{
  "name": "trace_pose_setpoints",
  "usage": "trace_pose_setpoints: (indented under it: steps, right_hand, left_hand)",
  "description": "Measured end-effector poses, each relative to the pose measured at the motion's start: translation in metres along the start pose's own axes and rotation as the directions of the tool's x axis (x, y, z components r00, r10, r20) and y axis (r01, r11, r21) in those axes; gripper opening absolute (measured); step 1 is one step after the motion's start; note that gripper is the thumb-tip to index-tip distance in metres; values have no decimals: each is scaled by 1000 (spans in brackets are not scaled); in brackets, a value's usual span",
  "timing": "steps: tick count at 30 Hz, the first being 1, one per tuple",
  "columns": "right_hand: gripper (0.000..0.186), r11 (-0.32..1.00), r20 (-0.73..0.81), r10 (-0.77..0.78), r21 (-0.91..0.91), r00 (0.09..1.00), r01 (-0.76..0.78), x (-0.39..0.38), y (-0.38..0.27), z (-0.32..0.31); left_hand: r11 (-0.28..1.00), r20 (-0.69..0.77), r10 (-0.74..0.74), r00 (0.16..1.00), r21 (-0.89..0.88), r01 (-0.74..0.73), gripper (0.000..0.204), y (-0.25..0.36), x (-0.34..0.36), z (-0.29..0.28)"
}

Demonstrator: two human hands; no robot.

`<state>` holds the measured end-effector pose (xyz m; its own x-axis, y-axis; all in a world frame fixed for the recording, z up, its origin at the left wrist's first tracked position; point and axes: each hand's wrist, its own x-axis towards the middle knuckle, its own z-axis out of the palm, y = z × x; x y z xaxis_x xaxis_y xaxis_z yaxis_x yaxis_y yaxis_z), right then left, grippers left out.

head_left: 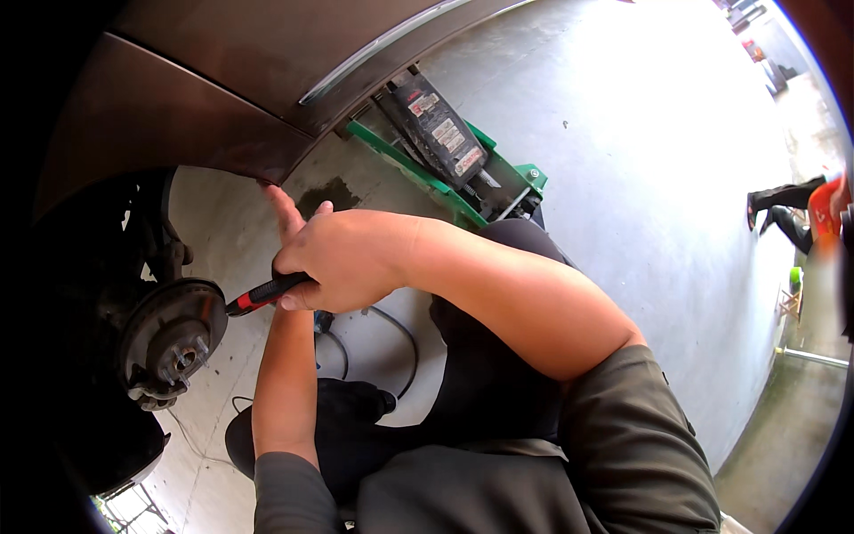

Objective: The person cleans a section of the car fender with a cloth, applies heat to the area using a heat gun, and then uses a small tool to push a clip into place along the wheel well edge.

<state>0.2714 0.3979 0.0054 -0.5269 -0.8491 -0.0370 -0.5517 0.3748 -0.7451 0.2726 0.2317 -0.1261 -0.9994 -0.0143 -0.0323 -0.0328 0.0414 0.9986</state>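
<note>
A slim red-and-black hand tool, shaped like a pen or a cutter, is gripped in my right hand. Its tip points left, close to the rim of the bare brake disc; I cannot tell whether they touch. The hub with its wheel studs shows at the disc's centre. Beyond the right wrist, my left hand reaches up with fingers stretched to the lower corner of the brown car body. My right hand hides part of the left one.
A green floor jack with a black cover reaches under the car's side. A dark hose curves on the concrete floor by my legs. At the far right is another person's leg. A dark wet patch marks the floor.
</note>
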Motion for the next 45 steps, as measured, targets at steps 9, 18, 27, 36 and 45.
trace_pose_setpoints:
  steps: [9,18,27,36,45]
  right_hand:
    - [38,998,-23,-28,55,999,29,10,-16,3]
    - [33,957,-84,-86,269,993,106,7,-26,5]
    - [36,967,-60,-103,230,993,114,8,-20,8]
    - [33,898,-120,-145,401,982,181,0,-19,5]
    - [34,931,-95,-153,321,984,176,11,-20,9]
  left_hand:
    - [996,96,-58,994,-66,64,90,3,-6,-19]
    - [996,3,76,997,38,-76,87,40,-22,9]
    - [944,-132,204,970,289,-160,91,6,-7,8]
    - [617,-135,766,628,429,-660,92,41,54,1]
    - [715,-167,601,781,550,-433,96,-32,34,8]
